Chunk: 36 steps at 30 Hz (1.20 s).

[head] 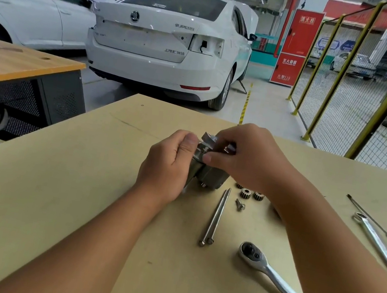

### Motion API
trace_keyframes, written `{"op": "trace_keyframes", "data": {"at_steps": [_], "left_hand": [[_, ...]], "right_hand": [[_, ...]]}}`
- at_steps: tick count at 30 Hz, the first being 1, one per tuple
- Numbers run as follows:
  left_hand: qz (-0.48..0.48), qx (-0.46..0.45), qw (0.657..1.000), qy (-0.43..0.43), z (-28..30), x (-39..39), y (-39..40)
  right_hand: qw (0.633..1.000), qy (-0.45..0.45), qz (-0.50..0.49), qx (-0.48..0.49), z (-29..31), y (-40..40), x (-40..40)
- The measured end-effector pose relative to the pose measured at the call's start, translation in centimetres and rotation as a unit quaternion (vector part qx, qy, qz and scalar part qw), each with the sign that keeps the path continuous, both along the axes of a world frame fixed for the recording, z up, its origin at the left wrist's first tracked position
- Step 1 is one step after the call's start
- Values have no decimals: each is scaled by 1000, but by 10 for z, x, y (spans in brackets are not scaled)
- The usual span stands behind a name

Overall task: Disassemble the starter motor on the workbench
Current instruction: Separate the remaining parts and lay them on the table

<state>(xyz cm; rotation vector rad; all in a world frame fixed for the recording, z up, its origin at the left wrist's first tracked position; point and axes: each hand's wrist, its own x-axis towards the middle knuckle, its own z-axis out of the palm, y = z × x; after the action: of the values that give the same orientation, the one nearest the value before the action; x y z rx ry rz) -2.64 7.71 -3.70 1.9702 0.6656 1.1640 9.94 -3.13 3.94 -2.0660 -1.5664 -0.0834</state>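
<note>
Starter motor (208,174) between both hands, left grip (171,165) clamped round body, right grip (242,155) pinching top

Both forearms bare to the frame's bottom edge, no sleeves or cuffs in view. Left hand (167,165) and right hand (242,155) ungloved (no rings, watch or wristband showing). Short, plain thumbnails on both hands. No markings visible.
</note>
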Motion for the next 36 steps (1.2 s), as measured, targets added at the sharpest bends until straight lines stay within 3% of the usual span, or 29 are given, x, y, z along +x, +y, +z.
{"op": "trace_keyframes", "data": {"at_steps": [4, 10, 16, 21, 26, 31, 36], "left_hand": [[-2, 5, 1000, 2, 1, 0, -1], [-6, 5, 1000, -10, 0, 1, 0], [0, 19, 1000, 2, 0, 0, -2], [-3, 16, 1000, 6, 1, 0, -2], [-3, 15, 1000, 11, 1, -2, -3], [-5, 15, 1000, 9, 1, -2, -3], [-5, 30, 1000, 3, 1, -2, -4]], "right_hand": [[998, 59, 33, 14, 2, -4, 4], [1000, 17, 8, 20, -3, 0, 0], [988, 140, 58, 5, 1, -8, 8], [998, 55, 29, -7, -1, -3, 3], [988, 143, 61, -8, 1, -9, 10], [996, 72, 45, -5, -1, -4, 4], [986, 143, 80, 11, -1, -9, 11]]}}
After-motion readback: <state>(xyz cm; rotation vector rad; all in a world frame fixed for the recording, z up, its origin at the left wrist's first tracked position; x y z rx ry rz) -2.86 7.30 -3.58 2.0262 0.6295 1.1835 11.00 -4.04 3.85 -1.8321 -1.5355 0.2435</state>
